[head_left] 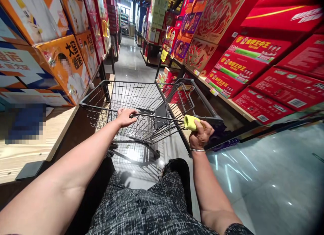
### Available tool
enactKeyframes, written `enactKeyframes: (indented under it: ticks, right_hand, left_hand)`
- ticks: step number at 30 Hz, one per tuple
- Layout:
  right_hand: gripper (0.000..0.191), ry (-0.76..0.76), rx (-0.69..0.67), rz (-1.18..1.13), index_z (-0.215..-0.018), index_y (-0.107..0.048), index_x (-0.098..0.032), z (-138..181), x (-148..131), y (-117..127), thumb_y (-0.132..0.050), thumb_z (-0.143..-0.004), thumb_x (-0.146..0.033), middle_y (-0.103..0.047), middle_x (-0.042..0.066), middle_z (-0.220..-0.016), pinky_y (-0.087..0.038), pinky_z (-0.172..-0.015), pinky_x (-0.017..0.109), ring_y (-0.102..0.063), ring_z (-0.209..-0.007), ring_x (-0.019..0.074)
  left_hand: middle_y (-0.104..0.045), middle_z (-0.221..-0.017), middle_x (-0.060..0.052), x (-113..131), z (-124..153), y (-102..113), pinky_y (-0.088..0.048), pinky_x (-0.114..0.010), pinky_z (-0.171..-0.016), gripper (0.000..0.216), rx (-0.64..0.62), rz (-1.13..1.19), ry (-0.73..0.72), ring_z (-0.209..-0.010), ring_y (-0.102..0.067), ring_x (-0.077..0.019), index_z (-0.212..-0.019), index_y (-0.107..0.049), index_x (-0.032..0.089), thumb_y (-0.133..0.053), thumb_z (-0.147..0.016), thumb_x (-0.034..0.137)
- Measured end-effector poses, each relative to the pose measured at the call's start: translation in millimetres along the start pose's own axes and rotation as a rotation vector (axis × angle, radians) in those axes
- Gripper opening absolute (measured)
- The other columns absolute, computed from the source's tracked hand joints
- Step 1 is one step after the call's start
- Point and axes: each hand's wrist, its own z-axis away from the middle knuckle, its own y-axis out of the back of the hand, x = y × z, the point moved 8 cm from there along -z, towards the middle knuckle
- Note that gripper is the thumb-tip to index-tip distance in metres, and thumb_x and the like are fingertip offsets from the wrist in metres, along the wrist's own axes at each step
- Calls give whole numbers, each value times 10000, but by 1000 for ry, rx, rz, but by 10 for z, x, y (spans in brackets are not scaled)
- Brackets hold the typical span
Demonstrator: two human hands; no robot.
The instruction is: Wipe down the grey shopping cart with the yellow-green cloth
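Note:
A grey wire shopping cart (141, 96) stands right in front of me in a shop aisle, its basket holding nothing I can see. My left hand (126, 117) lies over the cart's push bar (157, 117), fingers curled on the metal rod. My right hand (200, 134) is closed round the yellow grip (190, 122) at the bar's right end. A thin bracelet sits on my right wrist.
Orange and blue boxes (63, 64) are stacked on a wooden shelf (32, 140) at my left. Red gift boxes (253, 59) fill slanted shelves at the right. A glossy grey floor (265, 174) runs ahead down the aisle between more displays.

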Motion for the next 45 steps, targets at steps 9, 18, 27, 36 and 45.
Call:
enactKeyframes:
  ticks: [9, 18, 27, 36, 45]
  right_hand:
    - [538, 106, -734, -120, -1086, -720, -319, 1029, -883, -932, -493, -719, 1, -646, 18, -1125, -417, -864, 340, -520, -1003, 214]
    - [425, 306, -655, 140, -1244, -648, -381, -331, -949, -652, -519, -908, -155, -605, 28, -1307, -306, -887, 398, -412, -1124, 252]
    - [367, 173, -519, 423, -1103, -697, -300, -1052, 86, 197, -567, -813, -116, -638, 54, -1164, -291, -801, 380, -406, -1004, 240]
    - [480, -23, -62, 84, -1274, -594, -266, -237, 373, 264, -526, -811, -160, -504, 94, -1274, -387, -973, 449, -442, -1156, 268]
    - [481, 268, -693, -41, -1177, -683, -397, 684, -688, -482, -494, -878, -70, -629, -15, -1260, -379, -949, 368, -472, -1129, 239]
  left_hand:
    - [-556, -1435, -51, 908, -87, -232, -223, -480, -1173, 607, -125, 25, -223, -1349, -451, -278, -1415, -508, 280, -535, -813, 360]
    - [-591, -1260, -16, 900, -120, -361, -83, -518, -1190, 596, -84, 12, -153, -1299, -462, -245, -1332, -550, 344, -530, -751, 211]
    - [-606, -1314, -4, 889, -79, -364, -64, -534, -1179, 516, -99, 21, -181, -1331, -441, -251, -1268, -541, 333, -564, -758, 264]
    - [-602, -1345, -61, 1288, -147, -448, -162, -537, -1164, 518, -157, 7, -178, -1325, -452, -275, -1267, -534, 282, -567, -750, 282]
    - [-644, -1216, 1, 1471, -177, -556, -244, -465, -1097, 526, -100, 43, -233, -1226, -505, -243, -1223, -572, 317, -546, -712, 193]
